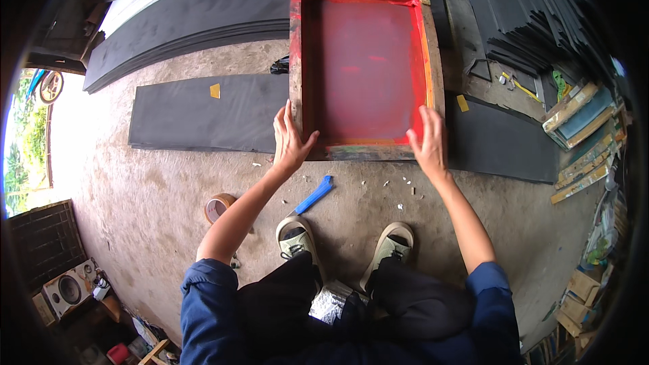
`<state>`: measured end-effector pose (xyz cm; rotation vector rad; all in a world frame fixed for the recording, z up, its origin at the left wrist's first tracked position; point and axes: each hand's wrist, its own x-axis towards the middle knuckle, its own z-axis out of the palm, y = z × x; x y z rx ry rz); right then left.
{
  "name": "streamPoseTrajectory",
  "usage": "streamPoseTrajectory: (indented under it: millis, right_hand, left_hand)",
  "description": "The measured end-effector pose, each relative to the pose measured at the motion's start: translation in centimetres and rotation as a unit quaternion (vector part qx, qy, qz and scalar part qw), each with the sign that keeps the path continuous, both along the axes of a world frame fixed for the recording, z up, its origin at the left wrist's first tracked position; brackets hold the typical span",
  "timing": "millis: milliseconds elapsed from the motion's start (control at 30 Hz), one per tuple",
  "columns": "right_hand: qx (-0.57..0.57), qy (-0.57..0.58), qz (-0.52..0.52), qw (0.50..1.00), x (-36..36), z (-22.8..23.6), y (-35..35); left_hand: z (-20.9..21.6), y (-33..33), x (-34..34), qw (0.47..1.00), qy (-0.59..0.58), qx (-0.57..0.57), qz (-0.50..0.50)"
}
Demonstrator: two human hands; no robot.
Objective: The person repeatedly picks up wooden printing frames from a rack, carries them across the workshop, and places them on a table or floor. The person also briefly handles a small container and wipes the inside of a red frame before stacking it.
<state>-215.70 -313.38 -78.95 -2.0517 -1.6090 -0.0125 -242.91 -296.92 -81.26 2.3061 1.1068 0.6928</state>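
A wooden screen-printing frame, smeared with red paint along its inner edges, lies over a long dark grey sheet. Its mesh looks greyish pink, with two small red marks near the middle. My left hand holds the frame's near left corner, fingers along the outer side and thumb over the inner edge. On the opposite corner, my right hand has the right rail between fingers and thumb. The frame hides the middle of the dark sheet, which carries a piece of yellow tape on its left part.
On the concrete floor near my feet lie a blue-handled cutter and a roll of brown tape. Stacks of dark sheets lie beyond the frame and at far right. More wooden frames lean at the right.
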Motion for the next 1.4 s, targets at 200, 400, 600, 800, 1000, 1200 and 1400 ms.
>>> streamPoseTrajectory:
  millis: [200, 400, 600, 800, 1000, 1200, 1400]
  right_hand:
    - [-0.134, -0.107, 0.15, 0.974, -2.1, 0.0, -2.7]
    - [-0.114, -0.083, 0.137, 0.98, -2.8, 0.6, -3.5]
    - [-0.089, -0.071, 0.115, 0.987, -3.7, 2.2, -4.5]
    - [-0.175, -0.198, 0.078, 0.961, -4.3, 0.3, -5.1]
    - [-0.152, -0.136, 0.002, 0.979, -4.7, 0.3, -7.1]
    - [-0.221, -0.187, 0.022, 0.957, -3.7, 1.2, -8.3]
    - [-0.163, -0.117, -0.047, 0.978, -2.9, 6.7, -8.7]
  left_hand:
    - [1.2, -0.7, -1.1, 0.997, 0.014, -0.08, -0.003]
    - [2.0, -1.8, -1.8, 0.998, 0.063, -0.01, 0.0]
    - [3.5, -4.2, -3.3, 0.95, 0.165, 0.173, -0.201]
    - [2.7, -6.0, -2.3, 0.897, 0.243, 0.235, -0.285]
    - [2.7, -7.3, -3.8, 0.92, 0.257, 0.183, -0.234]
    - [2.7, -6.1, -5.3, 0.858, 0.361, 0.281, -0.233]
    - [4.2, -6.7, -13.2, 0.949, 0.275, 0.107, -0.113]
